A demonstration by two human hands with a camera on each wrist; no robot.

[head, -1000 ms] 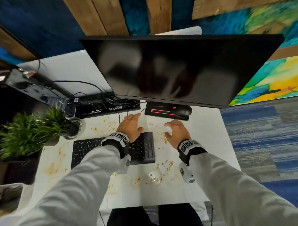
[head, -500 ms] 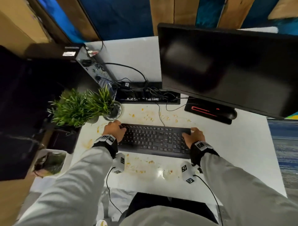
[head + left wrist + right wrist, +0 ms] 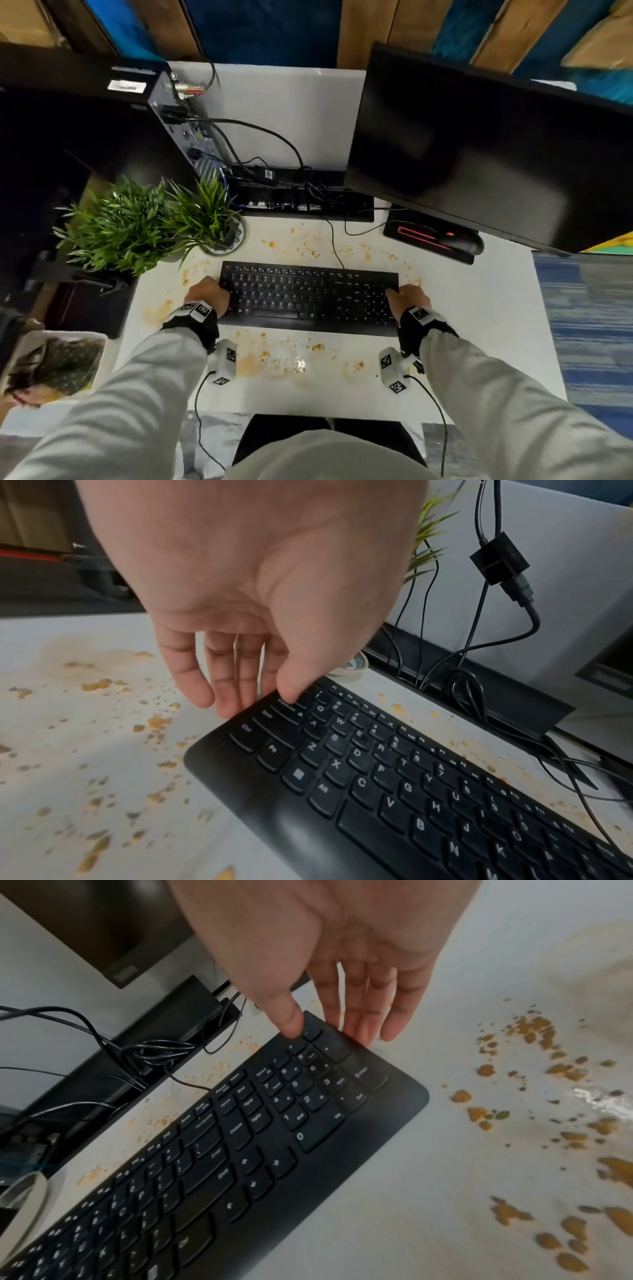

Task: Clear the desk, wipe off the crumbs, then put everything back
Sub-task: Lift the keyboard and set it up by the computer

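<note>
Keyboard [image 3: 308, 298], black and corded, lies flat on the white desk [image 3: 479, 325] between the two hands. The left hand [image 3: 209, 296] pinches its left end, thumb on the keys and fingers [image 3: 219, 691] down the outer edge. The right hand [image 3: 407, 299] pinches the right end likewise. Orange crumbs [image 3: 318, 346] are scattered around both hands. Beyond the left hand stands a potted plant [image 3: 147, 222]; beyond the right, a dark monitor [image 3: 479, 154].
</note>
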